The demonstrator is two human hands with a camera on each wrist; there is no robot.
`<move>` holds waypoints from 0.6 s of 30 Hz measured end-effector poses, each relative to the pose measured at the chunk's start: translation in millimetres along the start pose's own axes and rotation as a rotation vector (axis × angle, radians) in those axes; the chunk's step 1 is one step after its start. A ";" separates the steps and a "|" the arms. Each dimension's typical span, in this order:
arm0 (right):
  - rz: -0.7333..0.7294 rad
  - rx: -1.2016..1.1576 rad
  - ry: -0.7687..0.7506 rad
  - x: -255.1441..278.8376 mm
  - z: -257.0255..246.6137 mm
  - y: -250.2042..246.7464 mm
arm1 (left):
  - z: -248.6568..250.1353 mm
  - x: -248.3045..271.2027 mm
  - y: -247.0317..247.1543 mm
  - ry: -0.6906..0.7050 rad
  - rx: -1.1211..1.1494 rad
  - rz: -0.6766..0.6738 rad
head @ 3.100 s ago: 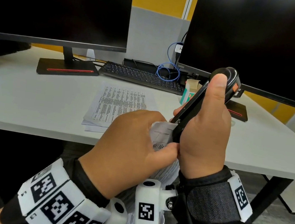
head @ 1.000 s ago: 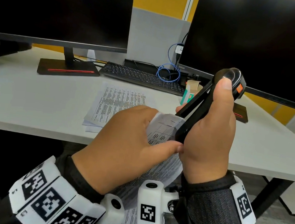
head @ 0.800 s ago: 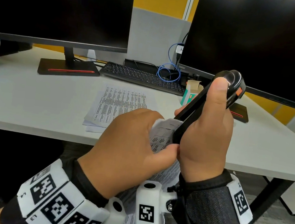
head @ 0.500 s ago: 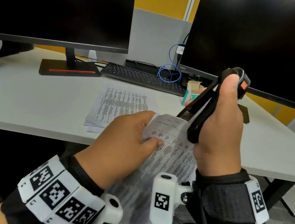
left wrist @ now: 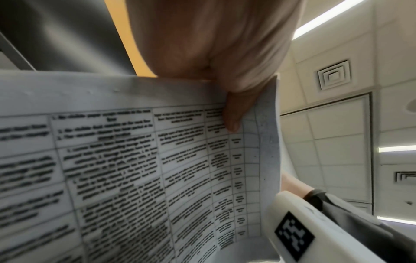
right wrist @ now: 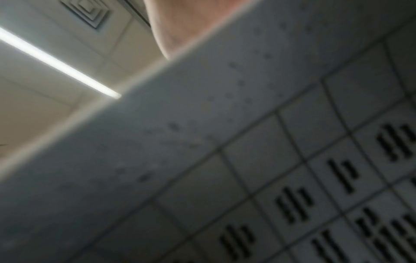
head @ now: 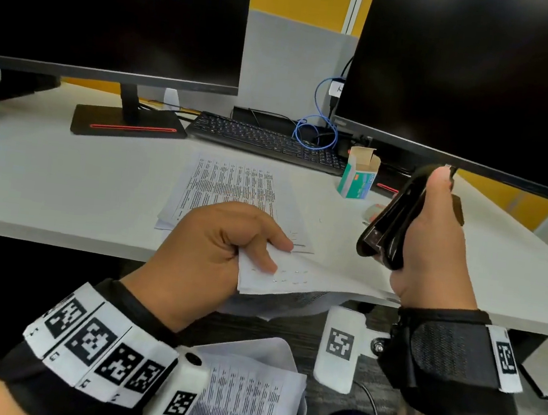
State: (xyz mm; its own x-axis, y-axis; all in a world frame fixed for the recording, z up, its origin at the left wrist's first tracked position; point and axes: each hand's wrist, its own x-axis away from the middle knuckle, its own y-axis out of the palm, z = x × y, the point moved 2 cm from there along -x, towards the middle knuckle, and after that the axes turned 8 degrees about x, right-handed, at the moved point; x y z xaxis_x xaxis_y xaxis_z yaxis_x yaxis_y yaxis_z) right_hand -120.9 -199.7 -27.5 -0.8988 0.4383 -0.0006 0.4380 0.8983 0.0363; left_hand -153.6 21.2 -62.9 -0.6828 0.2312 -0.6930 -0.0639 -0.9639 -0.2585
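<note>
While my left hand [head: 204, 254] pinches the printed sheets [head: 291, 280] and right hand [head: 432, 257] grips the stapler [head: 388, 226], I'd square edges; keep stapler clear.

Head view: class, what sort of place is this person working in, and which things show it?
Probably an office workstation: a left monitor and a right monitor stand on a white desk with a keyboard; the right hand grips a stapler, the left hand printed sheets.

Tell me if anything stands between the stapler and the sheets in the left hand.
Nothing visible does. The right hand grips the stapler, apart from the sheets the left hand pinches; only desk shows behind the gap.
</note>
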 end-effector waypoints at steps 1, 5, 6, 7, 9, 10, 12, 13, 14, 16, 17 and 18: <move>-0.032 0.010 0.046 -3.3 3.8 0.7 | -0.5 0.2 0.5 -0.051 0.019 0.010; -0.146 -0.009 0.245 -17.3 24.4 1.0 | -4.7 -0.2 -0.8 -0.272 0.082 0.044; -0.159 -0.004 0.280 -19.6 29.0 1.0 | -7.6 0.1 -2.3 -0.303 0.068 0.060; -0.169 0.008 0.297 -22.0 33.6 0.8 | -10.7 0.6 -3.7 -0.329 0.054 0.075; -0.184 0.058 0.289 -24.8 39.5 1.4 | -16.2 1.5 -6.3 -0.374 0.038 0.100; -0.185 0.102 0.273 -26.7 41.7 1.7 | -18.6 2.2 -7.4 -0.397 0.038 0.111; -0.185 0.256 0.208 -32.8 46.4 1.5 | -22.1 3.3 -8.5 -0.431 0.034 0.121; -0.182 0.346 0.166 -36.1 48.6 2.0 | -24.4 3.7 -8.8 -0.441 0.031 0.124; -0.175 0.429 0.117 -38.7 49.5 2.9 | -27.1 4.1 -9.2 -0.452 0.031 0.129; -0.173 0.563 0.015 -41.9 49.5 6.2 | -29.6 4.6 -9.6 -0.466 0.039 0.142; -0.173 0.598 -0.017 -43.4 49.4 8.2 | -30.4 4.7 -10.2 -0.466 0.041 0.151; -0.176 0.616 -0.045 -43.9 48.5 10.9 | -31.1 4.7 -10.9 -0.459 0.042 0.160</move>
State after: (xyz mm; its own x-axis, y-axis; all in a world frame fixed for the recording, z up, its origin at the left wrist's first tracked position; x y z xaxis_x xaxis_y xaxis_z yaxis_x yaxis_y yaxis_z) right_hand -75.8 -207.6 -75.6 -0.9625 0.2711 0.0035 0.2249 0.8052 -0.5487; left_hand -133.4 36.9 -84.3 -0.9365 0.0063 -0.3507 0.0455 -0.9892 -0.1394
